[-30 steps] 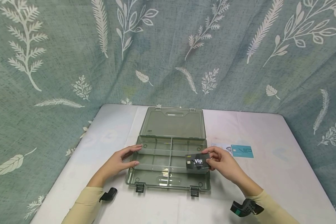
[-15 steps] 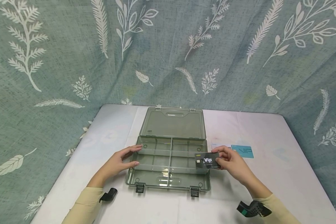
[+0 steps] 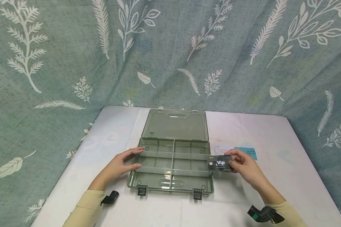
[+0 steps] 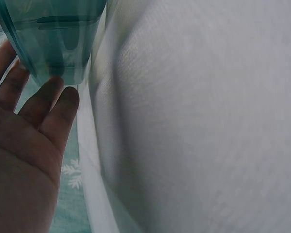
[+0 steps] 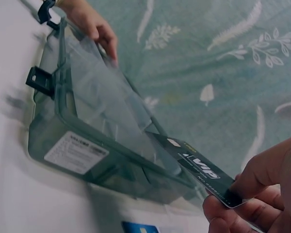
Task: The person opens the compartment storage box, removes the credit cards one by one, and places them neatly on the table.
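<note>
A black card (image 3: 215,167) printed "Vip" is pinched by its right end between the thumb and fingers of my right hand (image 3: 248,167). It is held up at the right rim of a clear grey-green plastic box (image 3: 191,182), its left end just overlapping that rim from above. Across the box, my left hand (image 3: 120,162) rests thumb and fingertips on the left side, fingers spread and fairly straight. In the left wrist view those fingers (image 4: 48,104) touch the box wall. The box lies with its lid (image 3: 176,124) folded back, and dividers split it into several compartments.
A teal card (image 3: 251,153) lies on the white table (image 3: 272,183) right of the box, partly behind my right hand. A pale card (image 3: 221,149) lies beside it. Two black latches (image 3: 197,194) stick out at the box's front. Patterned cloth (image 3: 170,63) hangs behind.
My right hand has moved right with the black card, from over the right compartments to the right rim. It now covers part of the teal card. The left hand and box have stayed still.
</note>
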The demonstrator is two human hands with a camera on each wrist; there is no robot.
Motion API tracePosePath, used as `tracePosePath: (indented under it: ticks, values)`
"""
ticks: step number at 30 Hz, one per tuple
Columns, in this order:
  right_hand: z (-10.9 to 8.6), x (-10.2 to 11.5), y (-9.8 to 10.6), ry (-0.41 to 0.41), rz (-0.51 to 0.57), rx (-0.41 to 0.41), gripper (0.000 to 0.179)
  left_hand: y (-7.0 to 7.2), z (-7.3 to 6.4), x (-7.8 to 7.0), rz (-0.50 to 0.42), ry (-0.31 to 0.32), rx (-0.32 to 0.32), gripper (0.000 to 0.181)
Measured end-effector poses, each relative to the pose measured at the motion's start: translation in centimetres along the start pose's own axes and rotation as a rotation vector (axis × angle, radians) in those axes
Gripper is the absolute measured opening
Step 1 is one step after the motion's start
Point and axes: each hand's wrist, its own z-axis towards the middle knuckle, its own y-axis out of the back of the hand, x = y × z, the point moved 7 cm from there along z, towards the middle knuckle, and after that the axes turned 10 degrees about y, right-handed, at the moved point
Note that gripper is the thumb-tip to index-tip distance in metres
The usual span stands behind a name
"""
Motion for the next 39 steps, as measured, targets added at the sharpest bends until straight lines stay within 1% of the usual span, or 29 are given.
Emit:
tracePosePath:
  ticks: [10,20,29,36,39]
  values:
    - [-1.1,-0.8,1.8,-0.04,-0.067,-0.058,0.033,0.0,-0.1,-0.1,-0.003,-0.006,0.002,0.058]
    - [-1.9,-2.0,3.5,-0.085,-0.142,-0.105,0.036,0.1,-0.1,-0.1,-0.006,-0.016,0.002,0.056]
    - [-2.7,-3.3,4.9,-0.095,-0.161,-0.14,0.035,0.1,-0.1,-0.3,-0.008,-0.015,0.002,0.058]
    - [-3.2,-4.8,5.9,-0.186,-0.191,-0.167,0.036,0.0,-0.1,-0.3,0.0,-0.013,0.0,0.059]
    - [-3.4,-5.5,6.5,-0.21,-0.2,-0.18,0.037,0.0,-0.1,-0.2,0.001,-0.014,-0.001,0.058]
